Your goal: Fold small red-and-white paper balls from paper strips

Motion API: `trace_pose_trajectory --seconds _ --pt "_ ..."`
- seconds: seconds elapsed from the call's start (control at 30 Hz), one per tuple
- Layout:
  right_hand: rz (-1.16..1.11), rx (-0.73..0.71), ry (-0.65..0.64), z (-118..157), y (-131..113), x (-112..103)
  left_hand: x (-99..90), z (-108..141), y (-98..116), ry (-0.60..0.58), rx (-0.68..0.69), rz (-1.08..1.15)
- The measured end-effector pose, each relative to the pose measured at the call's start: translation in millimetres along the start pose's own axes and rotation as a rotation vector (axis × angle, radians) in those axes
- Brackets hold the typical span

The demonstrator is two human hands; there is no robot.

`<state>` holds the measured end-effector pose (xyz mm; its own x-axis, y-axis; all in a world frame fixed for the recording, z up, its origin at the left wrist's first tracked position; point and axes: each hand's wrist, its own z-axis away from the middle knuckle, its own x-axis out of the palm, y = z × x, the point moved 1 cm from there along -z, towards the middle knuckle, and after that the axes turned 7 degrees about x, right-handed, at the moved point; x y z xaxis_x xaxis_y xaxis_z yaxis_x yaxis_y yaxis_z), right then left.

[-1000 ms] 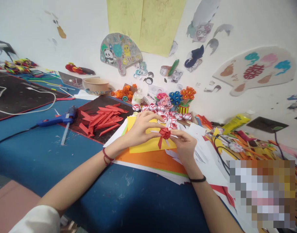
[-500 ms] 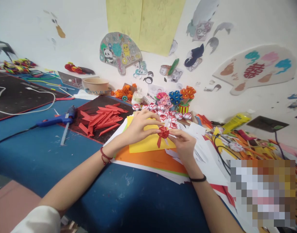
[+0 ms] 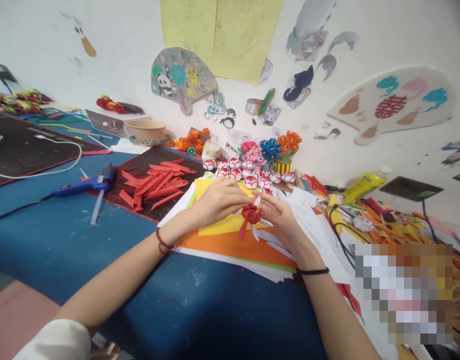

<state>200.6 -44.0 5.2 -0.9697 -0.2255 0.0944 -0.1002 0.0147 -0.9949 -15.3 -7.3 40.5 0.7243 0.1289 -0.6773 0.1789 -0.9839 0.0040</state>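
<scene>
A small red and white folded paper flower point(image 3: 251, 214) is held between my two hands, with a red strip end hanging down and white ends sticking out. My left hand point(image 3: 220, 202) comes from the left, its fingers closed on the flower's upper left side. From the right, my right hand point(image 3: 277, 212) holds the other side with its fingertips. Under them lie a yellow sheet point(image 3: 210, 222) and an orange sheet point(image 3: 214, 245). Several finished red-and-white paper flowers point(image 3: 250, 181) sit just behind my hands.
Red folded strips point(image 3: 154, 185) lie on a dark mat at the left, beside a blue glue gun point(image 3: 79, 186). A bowl point(image 3: 145, 130) stands behind. Paper scraps point(image 3: 383, 215) and a yellow bottle point(image 3: 365, 186) are at the right.
The flower has come slightly lower and turned, showing more of its folds and white ends. My right hand has shifted its fingers up over it. The whole view has moved a little.
</scene>
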Motion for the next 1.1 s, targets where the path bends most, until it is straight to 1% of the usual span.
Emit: trace_pose_trajectory --seconds 0.07,0.13,0.27,0.33,0.43,0.5,0.57,0.67,0.77,0.83,0.9,0.97,1.1 --pt "0.030 -0.010 -0.014 0.1 0.5 1.2 -0.5 -2.1 2.2 0.007 0.015 0.051" --pt "0.061 -0.048 0.030 0.0 1.8 0.6 -1.5 -3.8 3.4 0.000 0.040 0.062" --pt "0.132 -0.116 0.101 -0.1 2.9 -0.6 -2.7 -4.0 3.6 -0.030 0.100 0.015" --pt "0.168 -0.181 0.158 0.5 1.8 -0.6 -2.0 -2.9 3.7 -0.056 0.108 -0.012" --pt "0.239 -0.307 0.245 2.3 -1.3 0.1 -0.4 -2.7 4.8 -0.126 0.088 -0.055" --pt "0.306 -0.399 0.279 3.7 -3.6 1.3 -1.2 -4.7 6.1 -0.128 0.021 -0.068" --pt "0.399 -0.506 0.324 5.3 -5.7 3.4 -3.1 -7.9 7.7 -0.091 -0.089 -0.046" --pt "0.606 -0.676 0.398 7.6 -7.6 8.9 -3.8 -12.2 10.8 -0.038 -0.250 0.013" --pt "0.787 -0.830 0.431 9.1 -6.2 15.5 0.9 -12.9 12.8 -0.006 -0.391 0.081" --pt "0.858 -0.918 0.443 9.5 -3.6 18.8 5.0 -11.4 12.8 0.011 -0.497 0.134" --pt "0.909 -0.986 0.458 9.5 -0.6 20.8 7.9 -9.8 12.4 0.028 -0.574 0.171" --pt "0.951 -1.034 0.467 9.4 1.8 21.5 9.3 -8.9 12.7 0.052 -0.582 0.167" --pt "1.047 -1.075 0.502 9.8 3.9 20.5 12.8 -8.6 16.5 0.103 -0.492 0.072"
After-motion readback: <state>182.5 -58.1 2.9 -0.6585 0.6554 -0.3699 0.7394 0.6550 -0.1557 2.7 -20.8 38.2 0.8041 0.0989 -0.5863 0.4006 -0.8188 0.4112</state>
